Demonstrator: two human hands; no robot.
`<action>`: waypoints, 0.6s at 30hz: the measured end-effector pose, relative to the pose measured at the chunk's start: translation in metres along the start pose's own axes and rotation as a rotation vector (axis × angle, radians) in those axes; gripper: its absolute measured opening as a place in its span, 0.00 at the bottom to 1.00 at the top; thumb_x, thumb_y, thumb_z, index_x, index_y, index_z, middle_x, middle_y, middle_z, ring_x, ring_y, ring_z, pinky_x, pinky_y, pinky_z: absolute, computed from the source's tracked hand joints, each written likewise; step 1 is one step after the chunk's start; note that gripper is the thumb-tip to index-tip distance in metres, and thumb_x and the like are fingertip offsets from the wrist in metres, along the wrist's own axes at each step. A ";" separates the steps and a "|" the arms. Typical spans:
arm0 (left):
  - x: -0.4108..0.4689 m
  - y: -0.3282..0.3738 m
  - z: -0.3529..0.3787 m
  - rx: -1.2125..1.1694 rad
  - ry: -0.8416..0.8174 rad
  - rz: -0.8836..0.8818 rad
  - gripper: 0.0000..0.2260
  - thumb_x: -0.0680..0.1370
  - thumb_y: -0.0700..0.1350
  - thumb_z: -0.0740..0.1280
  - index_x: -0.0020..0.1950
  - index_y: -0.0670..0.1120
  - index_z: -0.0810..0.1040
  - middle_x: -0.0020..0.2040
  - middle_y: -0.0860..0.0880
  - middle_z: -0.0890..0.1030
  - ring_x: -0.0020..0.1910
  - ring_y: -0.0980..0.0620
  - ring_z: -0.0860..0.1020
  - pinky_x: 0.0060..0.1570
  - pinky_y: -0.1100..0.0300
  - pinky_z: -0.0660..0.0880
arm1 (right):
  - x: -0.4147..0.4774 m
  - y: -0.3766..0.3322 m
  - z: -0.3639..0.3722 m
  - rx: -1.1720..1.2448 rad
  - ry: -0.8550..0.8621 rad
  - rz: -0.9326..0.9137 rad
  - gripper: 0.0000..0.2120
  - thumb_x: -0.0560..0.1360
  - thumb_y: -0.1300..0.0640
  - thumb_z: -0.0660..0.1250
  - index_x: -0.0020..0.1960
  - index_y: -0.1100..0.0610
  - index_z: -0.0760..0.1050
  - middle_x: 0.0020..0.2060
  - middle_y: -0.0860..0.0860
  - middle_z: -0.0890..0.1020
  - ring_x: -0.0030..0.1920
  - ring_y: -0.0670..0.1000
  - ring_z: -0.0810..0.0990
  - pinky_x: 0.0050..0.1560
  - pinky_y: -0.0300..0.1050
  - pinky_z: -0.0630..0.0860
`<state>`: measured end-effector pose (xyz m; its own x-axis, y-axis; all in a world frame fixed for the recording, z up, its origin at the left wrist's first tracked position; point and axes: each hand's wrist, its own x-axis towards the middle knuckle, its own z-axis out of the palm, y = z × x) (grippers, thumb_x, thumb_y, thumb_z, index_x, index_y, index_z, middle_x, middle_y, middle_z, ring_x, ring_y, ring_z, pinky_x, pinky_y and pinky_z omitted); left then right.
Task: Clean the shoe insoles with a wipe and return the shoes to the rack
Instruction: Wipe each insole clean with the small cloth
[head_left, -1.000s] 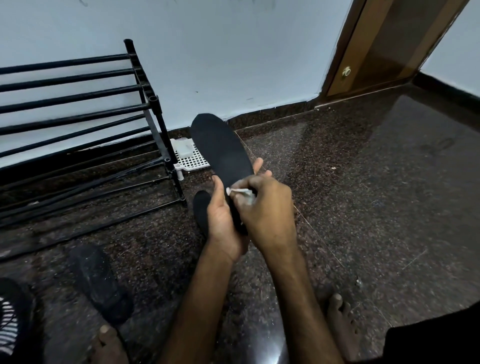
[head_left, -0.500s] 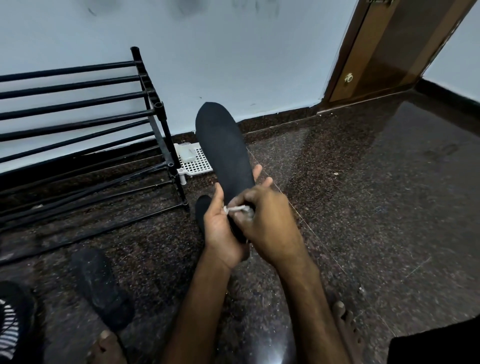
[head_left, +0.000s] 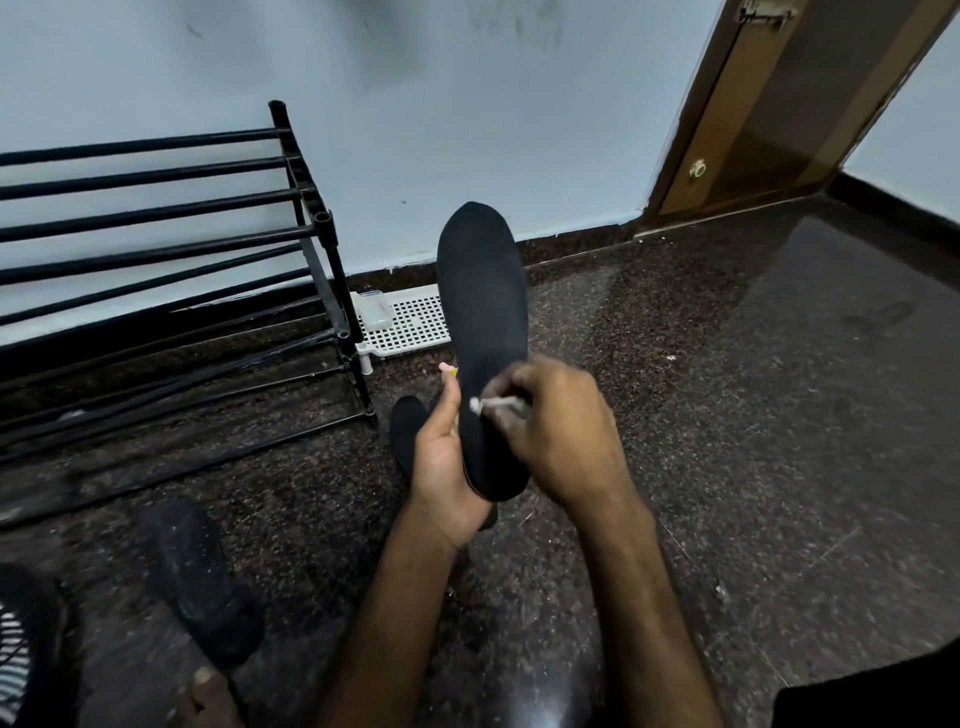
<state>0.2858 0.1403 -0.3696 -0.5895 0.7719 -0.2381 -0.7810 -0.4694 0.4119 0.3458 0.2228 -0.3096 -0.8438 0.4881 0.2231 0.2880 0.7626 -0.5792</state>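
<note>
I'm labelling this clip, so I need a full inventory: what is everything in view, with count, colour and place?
held insole: 1, black, upright in left hand, centre
wipe: 1, white, bunched, against held insole
floor insole: 1, black, on floor behind left hand
sole-shaped piece: 1, dark, floor, lower left
shoe: 1, black with white stripes, bottom-left edge
shoe rack: 1, black, by wall, left
tray: 1, white, perforated, floor beside shoe rack
door: 1, brown, upper right
floor: 1, dark speckled, throughout
left hand: 1, grips held insole's lower part
right hand: 1, pinches wipe
</note>
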 end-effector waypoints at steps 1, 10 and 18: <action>0.000 -0.001 0.000 0.003 -0.008 0.002 0.29 0.83 0.61 0.52 0.54 0.41 0.85 0.54 0.43 0.84 0.55 0.47 0.83 0.60 0.53 0.77 | -0.005 0.003 -0.001 0.008 -0.093 -0.012 0.04 0.71 0.56 0.74 0.44 0.49 0.82 0.44 0.44 0.82 0.43 0.45 0.81 0.48 0.48 0.79; 0.003 -0.001 0.005 0.077 0.011 0.034 0.26 0.82 0.58 0.53 0.68 0.41 0.75 0.64 0.43 0.80 0.64 0.47 0.78 0.69 0.51 0.70 | 0.003 0.014 -0.003 0.012 0.165 0.013 0.04 0.72 0.60 0.73 0.46 0.53 0.82 0.44 0.47 0.81 0.44 0.49 0.81 0.48 0.51 0.79; 0.006 0.001 -0.002 0.074 0.089 0.084 0.30 0.82 0.63 0.51 0.57 0.43 0.85 0.64 0.39 0.79 0.59 0.46 0.81 0.62 0.51 0.74 | -0.022 0.008 0.005 0.240 -0.187 0.049 0.01 0.71 0.59 0.74 0.43 0.54 0.84 0.39 0.47 0.85 0.38 0.44 0.83 0.44 0.43 0.81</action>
<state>0.2809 0.1430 -0.3722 -0.6708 0.6885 -0.2757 -0.7126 -0.4954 0.4967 0.3643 0.2167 -0.3230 -0.9068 0.4180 0.0553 0.2336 0.6073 -0.7593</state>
